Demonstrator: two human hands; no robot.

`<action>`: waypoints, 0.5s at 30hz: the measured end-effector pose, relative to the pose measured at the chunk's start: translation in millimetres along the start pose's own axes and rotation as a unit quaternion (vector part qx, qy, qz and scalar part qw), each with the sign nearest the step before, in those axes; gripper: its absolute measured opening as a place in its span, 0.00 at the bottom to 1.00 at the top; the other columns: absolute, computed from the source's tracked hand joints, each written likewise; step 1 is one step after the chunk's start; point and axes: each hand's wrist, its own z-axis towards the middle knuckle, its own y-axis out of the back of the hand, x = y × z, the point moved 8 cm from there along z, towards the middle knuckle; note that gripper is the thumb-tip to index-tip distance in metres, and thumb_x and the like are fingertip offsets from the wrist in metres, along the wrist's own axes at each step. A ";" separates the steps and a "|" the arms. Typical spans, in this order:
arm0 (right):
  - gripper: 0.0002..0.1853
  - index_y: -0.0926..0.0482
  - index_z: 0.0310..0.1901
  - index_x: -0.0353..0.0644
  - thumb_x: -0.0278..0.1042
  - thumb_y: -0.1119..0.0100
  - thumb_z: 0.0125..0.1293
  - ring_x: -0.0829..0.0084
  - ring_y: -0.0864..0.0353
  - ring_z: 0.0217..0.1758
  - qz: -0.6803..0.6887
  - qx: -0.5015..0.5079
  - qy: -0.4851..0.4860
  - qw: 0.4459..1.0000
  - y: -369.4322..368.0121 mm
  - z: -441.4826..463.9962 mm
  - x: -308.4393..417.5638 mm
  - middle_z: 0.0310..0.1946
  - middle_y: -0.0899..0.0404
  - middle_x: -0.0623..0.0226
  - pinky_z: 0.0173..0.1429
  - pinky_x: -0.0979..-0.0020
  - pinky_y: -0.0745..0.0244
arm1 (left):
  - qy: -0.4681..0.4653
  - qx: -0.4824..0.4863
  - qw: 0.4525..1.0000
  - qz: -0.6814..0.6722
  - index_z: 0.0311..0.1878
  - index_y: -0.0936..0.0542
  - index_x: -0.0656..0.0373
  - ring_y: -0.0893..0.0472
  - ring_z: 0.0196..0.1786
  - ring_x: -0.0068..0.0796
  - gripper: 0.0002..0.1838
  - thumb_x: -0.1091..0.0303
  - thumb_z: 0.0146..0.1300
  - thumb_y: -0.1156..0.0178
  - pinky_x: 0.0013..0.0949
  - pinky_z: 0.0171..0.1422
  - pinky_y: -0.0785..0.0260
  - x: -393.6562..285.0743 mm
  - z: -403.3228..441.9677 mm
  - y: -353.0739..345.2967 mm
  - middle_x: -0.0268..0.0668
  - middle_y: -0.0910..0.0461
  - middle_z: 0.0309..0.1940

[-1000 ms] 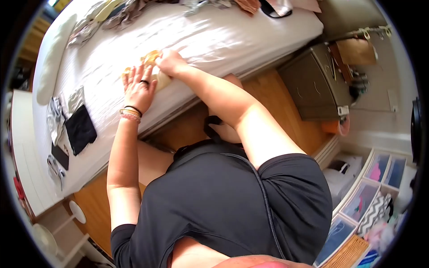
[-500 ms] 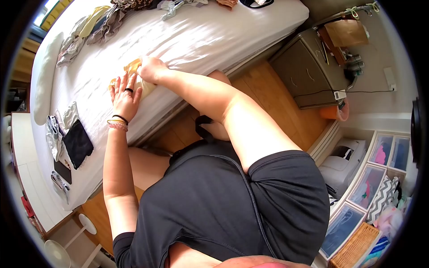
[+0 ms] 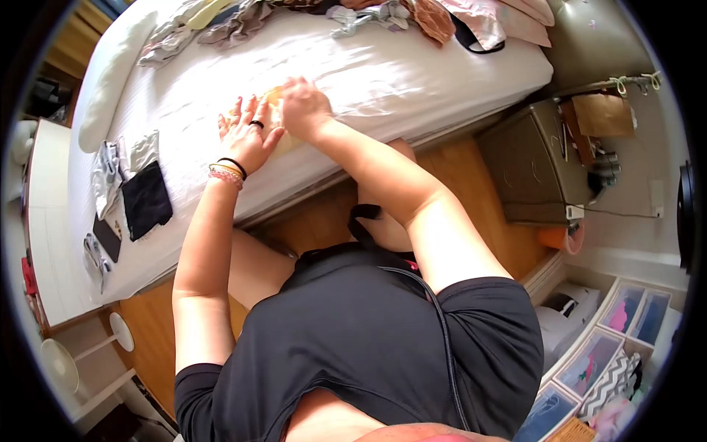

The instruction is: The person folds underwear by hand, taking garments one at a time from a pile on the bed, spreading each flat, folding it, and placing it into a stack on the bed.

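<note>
So my left hand is lying palm down, fingers spread flat on the yellow cloth, pressing it rather than gripping it. My right hand is at the cloth's right end with its fingers blurred, so I can't tell if it's pinching any fabric. The cloth is upper middle of the frame, near the front edge of the bed.

What's changed: half a second ago that right hand was a neat fist on the cloth; now it's looser-looking and smeared with motion, while the left stays planted. I'd guess the left is anchoring and the right is doing the fiddly part, so this cloth isn't done yet.

Headcount, going outward: two hands, one ring, one yellow cloth. Left of the frame: one black folded cloth, three lighter pieces, one dark flat rectangle, one long white pillow. The clothes pile along the top is too tangled to count. Right side: one cabinet.
</note>
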 end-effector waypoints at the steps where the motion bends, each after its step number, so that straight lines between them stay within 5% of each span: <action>1: 0.23 0.27 0.55 0.35 0.41 0.46 0.63 0.55 0.29 0.63 -0.023 0.011 0.090 0.996 5.1 -3.3 19.9 0.55 0.24 0.48 0.62 0.61 0.31 | 0.005 0.016 1.000 0.018 0.73 0.41 0.50 0.57 0.79 0.41 0.36 0.45 0.65 0.50 0.56 0.77 0.71 4.8 1.8 -16.3 0.37 0.51 0.76; 4: 0.31 0.35 0.66 0.37 0.50 0.51 0.67 0.57 0.42 0.73 -0.178 0.042 0.335 0.924 -25.9 -23.1 54.0 0.67 0.36 0.52 0.75 0.57 0.48 | -0.016 -0.003 0.999 0.042 0.73 0.41 0.53 0.57 0.79 0.41 0.38 0.46 0.62 0.48 0.55 0.78 0.71 7.6 6.9 -37.1 0.39 0.51 0.76; 6: 0.37 0.38 0.69 0.40 0.61 0.58 0.68 0.58 0.47 0.76 0.051 0.074 0.169 0.981 -52.0 -14.0 21.4 0.72 0.44 0.57 0.79 0.55 0.62 | -0.004 0.014 1.000 0.023 0.73 0.42 0.51 0.57 0.79 0.42 0.38 0.43 0.64 0.53 0.56 0.77 0.73 12.2 10.3 -43.4 0.41 0.50 0.76; 8: 0.42 0.43 0.71 0.40 0.68 0.64 0.67 0.60 0.55 0.78 0.062 0.110 0.161 0.979 -52.7 -11.3 17.3 0.73 0.47 0.56 0.79 0.56 0.66 | -0.021 -0.007 0.999 0.034 0.73 0.42 0.51 0.56 0.78 0.42 0.38 0.44 0.63 0.51 0.55 0.77 0.72 15.3 10.6 -47.6 0.41 0.48 0.75; 15: 0.45 0.48 0.73 0.41 0.71 0.66 0.66 0.61 0.58 0.79 0.049 0.158 0.144 0.976 -56.8 -9.9 12.8 0.75 0.51 0.57 0.79 0.57 0.68 | -0.041 -0.042 0.998 -0.010 0.72 0.40 0.54 0.54 0.78 0.42 0.39 0.47 0.61 0.47 0.53 0.78 0.71 13.6 13.3 -44.7 0.42 0.46 0.74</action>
